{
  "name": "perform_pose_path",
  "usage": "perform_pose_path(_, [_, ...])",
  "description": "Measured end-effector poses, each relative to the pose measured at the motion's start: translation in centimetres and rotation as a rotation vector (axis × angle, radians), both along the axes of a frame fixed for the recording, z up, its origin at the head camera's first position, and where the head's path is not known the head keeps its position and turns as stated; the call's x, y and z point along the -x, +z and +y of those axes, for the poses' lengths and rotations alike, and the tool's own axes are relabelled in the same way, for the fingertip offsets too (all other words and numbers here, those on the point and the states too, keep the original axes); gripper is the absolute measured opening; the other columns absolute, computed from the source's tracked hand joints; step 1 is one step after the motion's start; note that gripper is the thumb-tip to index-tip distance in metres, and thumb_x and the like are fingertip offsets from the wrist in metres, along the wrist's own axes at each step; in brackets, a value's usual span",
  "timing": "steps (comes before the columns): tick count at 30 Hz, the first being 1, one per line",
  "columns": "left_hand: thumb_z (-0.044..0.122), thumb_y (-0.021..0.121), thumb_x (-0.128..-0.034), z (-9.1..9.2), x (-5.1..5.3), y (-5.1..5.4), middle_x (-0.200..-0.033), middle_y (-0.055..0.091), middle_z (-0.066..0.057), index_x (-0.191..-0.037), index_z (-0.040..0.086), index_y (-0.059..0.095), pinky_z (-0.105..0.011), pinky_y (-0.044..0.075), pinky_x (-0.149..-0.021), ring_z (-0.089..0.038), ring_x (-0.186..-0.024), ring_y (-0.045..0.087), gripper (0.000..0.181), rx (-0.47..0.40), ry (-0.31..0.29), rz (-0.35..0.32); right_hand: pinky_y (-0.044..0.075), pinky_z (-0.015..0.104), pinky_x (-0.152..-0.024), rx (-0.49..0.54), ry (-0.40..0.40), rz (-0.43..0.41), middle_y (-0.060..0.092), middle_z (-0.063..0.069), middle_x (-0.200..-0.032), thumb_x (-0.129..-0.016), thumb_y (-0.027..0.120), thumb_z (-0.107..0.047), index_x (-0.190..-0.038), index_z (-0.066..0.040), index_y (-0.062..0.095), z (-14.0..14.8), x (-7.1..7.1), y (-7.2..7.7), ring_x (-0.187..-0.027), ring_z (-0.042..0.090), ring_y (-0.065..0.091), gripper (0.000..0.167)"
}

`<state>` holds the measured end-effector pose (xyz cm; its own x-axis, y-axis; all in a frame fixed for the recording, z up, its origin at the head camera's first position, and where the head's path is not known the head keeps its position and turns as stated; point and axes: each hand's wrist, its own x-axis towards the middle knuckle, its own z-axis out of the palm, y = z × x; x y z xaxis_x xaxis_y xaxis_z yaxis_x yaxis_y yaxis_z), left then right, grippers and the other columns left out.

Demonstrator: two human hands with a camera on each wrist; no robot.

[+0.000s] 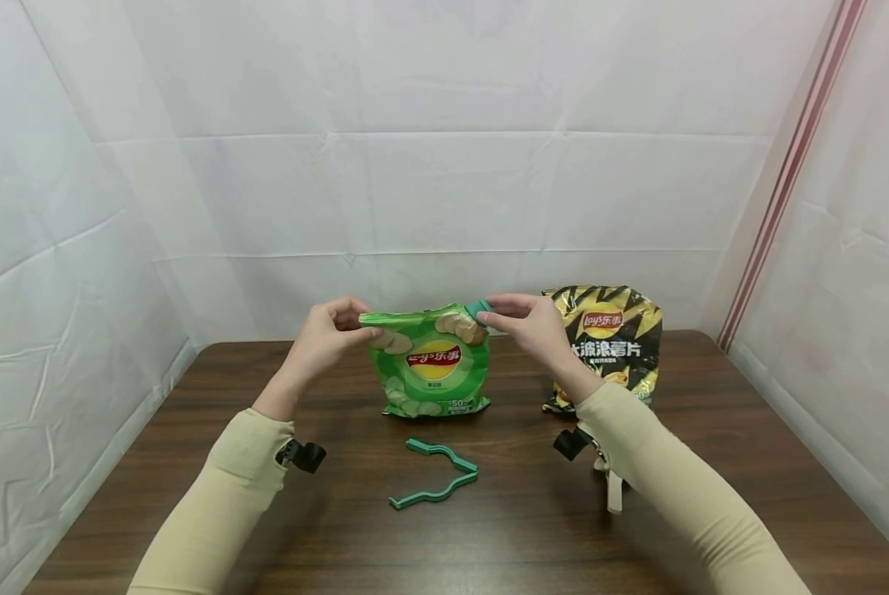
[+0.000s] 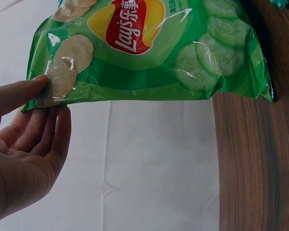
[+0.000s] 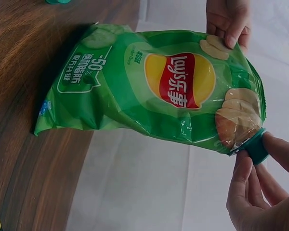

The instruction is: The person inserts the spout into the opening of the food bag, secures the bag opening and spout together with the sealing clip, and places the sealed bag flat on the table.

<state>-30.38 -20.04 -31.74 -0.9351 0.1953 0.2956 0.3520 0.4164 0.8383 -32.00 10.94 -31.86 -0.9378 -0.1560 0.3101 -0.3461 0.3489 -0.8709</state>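
A green Lay's chip bag (image 1: pixel 433 388) stands upright on the table between both hands. At its upper left corner, my left hand (image 1: pixel 325 333) pinches the top edge between thumb and fingers, also seen in the left wrist view (image 2: pixel 31 144). My right hand (image 1: pixel 531 328) holds a small teal cap-like piece (image 3: pixel 256 147) between thumb and fingers at the bag's upper right corner. The piece touches that corner; whether it is fixed there, I cannot tell. In front of the bag, a teal hinged bag clip (image 1: pixel 440 449) lies spread in a V on the wood.
Behind my right forearm stands a black and yellow Lay's bag (image 1: pixel 623 330), partly hidden by the arm. An off-white strap (image 1: pixel 614 493) shows below the right wrist. White sheeting (image 1: pixel 444 190) rises behind the dark wooden table (image 1: pixel 325 545).
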Motion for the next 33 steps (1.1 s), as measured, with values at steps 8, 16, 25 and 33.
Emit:
perform_pose_path(8, [0.019, 0.072, -0.0851, -0.1, 0.0, 0.1, -0.092, 0.069, -0.009, -0.100, 0.006, 0.064, -0.043, 0.050, -0.077, -0.013, -0.081, 0.064, 0.022, -0.002, -0.004, -0.006, 0.054, 0.040, -0.081, 0.033, 0.019, -0.032, 0.070, 0.012, -0.110, -0.082, 0.075, -0.032, -0.112, -0.011, 0.070, -0.1, 0.2, -0.1, -0.097, 0.022, 0.068, 0.038])
perform_pose_path(16, [0.025, 0.075, -0.0829, 0.4, 0.1, 0.6, -0.099, 0.068, -0.009, -0.105, 0.012, 0.066, -0.035, 0.051, -0.069, -0.018, -0.080, 0.063, 0.027, 0.087, 0.031, 0.031, 0.053, 0.026, -0.075, 0.029, 0.046, -0.046, 0.067, 0.017, -0.115, -0.085, 0.072, -0.023, -0.117, -0.005, 0.067, -0.3, -0.9, 0.9, -0.101, 0.027, 0.066, 0.037])
perform_pose_path(25, [0.027, 0.073, -0.0837, 2.3, 0.4, 2.4, -0.115, 0.066, -0.004, -0.110, 0.015, 0.066, -0.045, 0.045, -0.094, -0.025, -0.114, 0.056, 0.030, 0.316, 0.020, 0.155, 0.053, 0.037, -0.081, 0.030, 0.039, -0.031, 0.067, 0.018, -0.115, -0.086, 0.071, -0.021, -0.117, -0.003, 0.067, -0.3, -0.8, 0.9, -0.102, 0.026, 0.066, 0.037])
perform_pose_path(33, [0.023, 0.074, -0.0830, 4.9, 1.2, 3.8, -0.109, 0.069, -0.006, -0.103, 0.013, 0.068, -0.043, 0.048, -0.089, -0.026, -0.108, 0.061, 0.023, 0.450, -0.056, 0.205, 0.054, 0.035, -0.077, 0.051, 0.032, -0.024, 0.070, 0.013, -0.109, -0.081, 0.076, -0.029, -0.112, -0.009, 0.070, -0.2, 0.5, -0.1, -0.098, 0.021, 0.068, 0.038])
